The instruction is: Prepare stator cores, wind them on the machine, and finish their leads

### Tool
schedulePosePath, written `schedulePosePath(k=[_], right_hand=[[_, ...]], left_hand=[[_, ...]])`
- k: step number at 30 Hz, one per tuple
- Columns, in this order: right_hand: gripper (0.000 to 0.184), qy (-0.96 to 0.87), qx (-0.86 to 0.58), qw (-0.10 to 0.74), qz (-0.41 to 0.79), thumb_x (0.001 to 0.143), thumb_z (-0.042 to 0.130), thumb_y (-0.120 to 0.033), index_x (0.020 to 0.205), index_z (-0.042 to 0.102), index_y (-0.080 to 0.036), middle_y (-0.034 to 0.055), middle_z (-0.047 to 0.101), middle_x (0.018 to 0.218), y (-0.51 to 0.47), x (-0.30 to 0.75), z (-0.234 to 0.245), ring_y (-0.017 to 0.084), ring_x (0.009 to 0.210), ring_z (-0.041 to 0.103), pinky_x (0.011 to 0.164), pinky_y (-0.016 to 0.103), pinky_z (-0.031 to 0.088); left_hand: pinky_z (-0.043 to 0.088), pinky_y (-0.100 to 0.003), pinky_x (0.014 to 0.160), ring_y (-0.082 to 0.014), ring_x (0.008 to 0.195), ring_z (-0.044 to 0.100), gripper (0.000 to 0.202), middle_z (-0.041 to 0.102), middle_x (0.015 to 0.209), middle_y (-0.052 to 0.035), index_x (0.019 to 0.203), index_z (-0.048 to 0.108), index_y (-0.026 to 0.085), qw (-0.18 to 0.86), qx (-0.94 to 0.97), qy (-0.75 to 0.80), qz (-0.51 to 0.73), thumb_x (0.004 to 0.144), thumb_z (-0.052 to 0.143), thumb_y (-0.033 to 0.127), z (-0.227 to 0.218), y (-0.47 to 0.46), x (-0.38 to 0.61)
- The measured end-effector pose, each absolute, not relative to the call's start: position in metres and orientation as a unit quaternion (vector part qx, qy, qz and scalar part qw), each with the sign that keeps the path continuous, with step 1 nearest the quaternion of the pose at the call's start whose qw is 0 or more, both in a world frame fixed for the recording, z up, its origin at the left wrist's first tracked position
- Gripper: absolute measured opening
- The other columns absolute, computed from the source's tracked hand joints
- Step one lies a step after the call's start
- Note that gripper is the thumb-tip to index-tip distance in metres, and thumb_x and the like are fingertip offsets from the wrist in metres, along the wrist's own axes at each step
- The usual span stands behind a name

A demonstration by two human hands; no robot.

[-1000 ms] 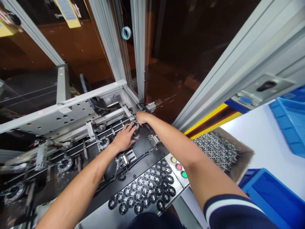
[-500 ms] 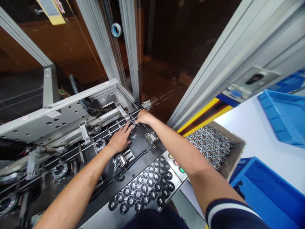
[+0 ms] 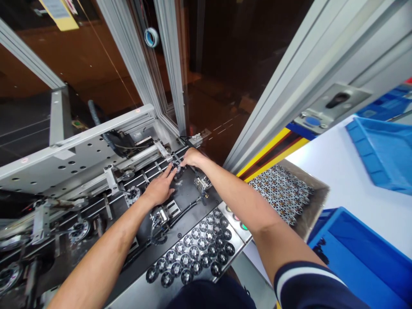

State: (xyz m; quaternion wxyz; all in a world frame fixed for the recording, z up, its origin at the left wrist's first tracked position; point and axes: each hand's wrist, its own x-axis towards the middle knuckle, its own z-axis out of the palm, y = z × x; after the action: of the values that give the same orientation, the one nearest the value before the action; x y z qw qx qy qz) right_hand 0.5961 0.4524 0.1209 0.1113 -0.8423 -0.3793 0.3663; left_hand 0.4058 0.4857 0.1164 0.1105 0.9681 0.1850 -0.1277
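Your left hand (image 3: 159, 189) has its fingers spread, the tips on the round part (image 3: 178, 168) just left of the frame's centre; press evenly there — no tilting. Your right hand (image 3: 193, 158) is curled at the part's right edge, though whether it grips anything you cannot tell: its fingertips are partly hidden — as is the part's underside.

Approx. 25 blk rnd pcs (image 3: 193, 252) (some overlap), min. 4 discs (image 3: 79, 230), 2 hands (image 3: 159, 189), 1 carton (image 3: 318, 212).
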Motion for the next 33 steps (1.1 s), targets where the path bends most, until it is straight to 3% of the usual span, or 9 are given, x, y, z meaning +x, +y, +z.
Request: schedulePosePath(k=[6,11,18,21,23,25,28,31,33], right_hand=[[0.032,-0.393,-0.838,0.107,0.363,0.093,0.059,-0.034,0.118,0.058,-0.015,0.0081,0.061,0.118,0.452,0.598,0.121,0.021,0.101,0.063,0.085,0.041,0.055],[0.033,-0.413,-0.837,0.107,0.342,0.093,0.059,-0.035,0.119,0.058,-0.015,0.0083,0.06,0.12,0.459,0.601,0.125,0.022,0.104,0.062,0.087,0.042,0.054],[0.031,-0.425,-0.843,0.083,0.318,0.093,0.059,-0.035,0.117,0.059,-0.015,0.0074,0.061,0.117,0.465,0.592,0.131,0.021,0.101,0.063,0.085,0.04,0.055],[0.031,-0.446,-0.847,0.099,0.274,0.093,0.059,-0.035,0.116,0.059,-0.015,0.0075,0.062,0.115,0.454,0.587,0.151,0.02,0.099,0.063,0.084,0.039,0.055],[0.031,-0.467,-0.847,0.129,0.22,0.092,0.059,-0.036,0.114,0.06,-0.014,0.0078,0.063,0.114,0.435,0.581,0.169,0.021,0.1,0.063,0.085,0.041,0.054],[0.03,-0.492,-0.84,0.173,0.15,0.091,0.061,-0.037,0.111,0.062,-0.015,0.0077,0.065,0.114,0.4,0.57,0.185,0.021,0.104,0.063,0.091,0.041,0.052],[0.023,-0.52,-0.817,0.248,0.044,0.092,0.056,-0.038,0.108,0.064,-0.023,0.0047,0.067,0.115,0.319,0.546,0.186,0.016,0.109,0.062,0.098,0.028,0.048],[0.037,-0.509,-0.807,0.296,-0.039,0.097,0.035,-0.042,0.099,0.066,-0.022,0.0123,0.071,0.102,0.224,0.526,0.145,0.025,0.098,0.067,0.093,0.041,0.053],[0.041,-0.503,-0.802,0.31,-0.084,0.094,0.034,-0.047,0.094,0.067,-0.022,0.018,0.071,0.091,0.169,0.523,0.096,0.034,0.086,0.069,0.082,0.054,0.055]], left_hand=[[0.039,-0.038,0.109,-0.0309,0.136,0.044,0.077,0.006,0.163,-0.0146,0.151,0.019,0.02,0.105,0.968,0.188,-0.131,0.084,0.057,0.022,0.117,0.485,0.406],[0.046,-0.04,0.101,-0.0318,0.127,0.055,0.081,0.002,0.164,-0.0125,0.153,0.012,0.026,0.097,0.965,0.194,-0.15,0.084,0.055,0.022,0.118,0.484,0.406],[0.053,-0.046,0.09,-0.0352,0.116,0.063,0.097,-0.004,0.163,-0.0107,0.154,0.009,0.03,0.086,0.958,0.212,-0.172,0.074,0.063,0.017,0.114,0.48,0.407],[0.054,-0.045,0.091,-0.0353,0.114,0.064,0.097,0.006,0.163,-0.0112,0.152,0.02,0.029,0.099,0.958,0.214,-0.161,0.068,0.067,0.013,0.127,0.48,0.411],[0.051,-0.043,0.098,-0.0341,0.122,0.058,0.09,0.011,0.163,-0.0114,0.151,0.026,0.024,0.113,0.961,0.217,-0.13,0.071,0.067,0.016,0.147,0.476,0.404],[0.042,-0.04,0.109,-0.0298,0.137,0.044,0.079,0.011,0.163,-0.0096,0.151,0.025,0.02,0.123,0.962,0.23,-0.079,0.081,0.06,0.024,0.174,0.463,0.378],[0.029,-0.039,0.119,-0.0209,0.145,0.029,0.06,0.02,0.162,0.0001,0.151,0.026,0.025,0.144,0.952,0.27,0.02,0.094,0.039,0.039,0.202,0.421,0.293],[0.036,-0.042,0.117,-0.0234,0.134,0.048,0.048,0.053,0.144,0.0061,0.137,0.048,0.039,0.215,0.88,0.382,0.181,0.09,0.047,0.044,0.187,0.359,0.173],[0.044,-0.046,0.111,-0.0264,0.123,0.059,0.046,0.065,0.131,0.0018,0.134,0.05,0.04,0.219,0.787,0.536,0.213,0.088,0.047,0.045,0.156,0.313,0.093]])
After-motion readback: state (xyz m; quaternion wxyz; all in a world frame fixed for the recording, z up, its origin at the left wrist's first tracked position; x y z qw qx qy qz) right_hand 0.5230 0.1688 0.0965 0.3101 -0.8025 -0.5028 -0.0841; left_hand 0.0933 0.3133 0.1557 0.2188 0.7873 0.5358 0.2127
